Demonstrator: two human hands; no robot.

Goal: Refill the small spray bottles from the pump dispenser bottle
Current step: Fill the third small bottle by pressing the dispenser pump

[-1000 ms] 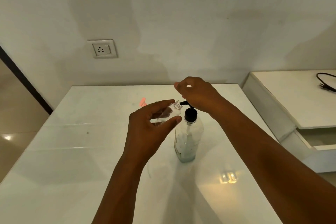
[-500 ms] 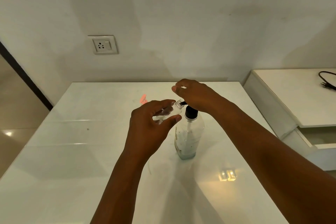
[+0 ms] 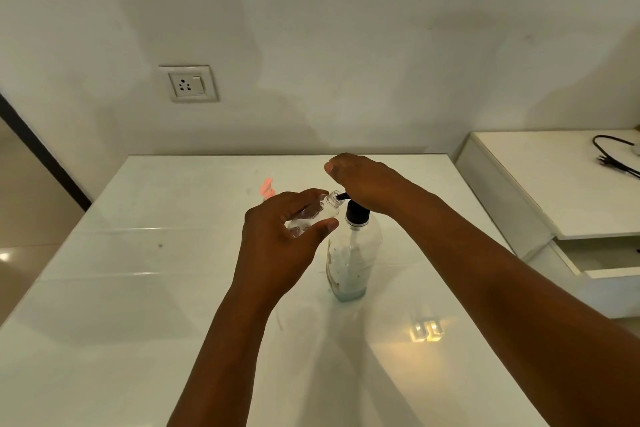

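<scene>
A clear pump dispenser bottle (image 3: 353, 256) with a black collar and pump stands upright on the white table (image 3: 138, 288). My right hand (image 3: 367, 184) rests on top of its pump head, fingers curled over it. My left hand (image 3: 280, 239) holds a small clear spray bottle (image 3: 317, 213) tilted, its uncapped mouth against the black nozzle tip. A pink sprayer cap (image 3: 267, 185) lies on the table behind my left hand, partly hidden.
A wall with a power socket (image 3: 188, 83) runs along the table's far edge. A lower white unit (image 3: 561, 184) with a black cable (image 3: 613, 156) and an open drawer stands to the right. A lamp reflection glints on the table near the front.
My right hand has sunk a little on the pump head, and the black pump sits lower on the bottle. The small bottle stays at the nozzle.
</scene>
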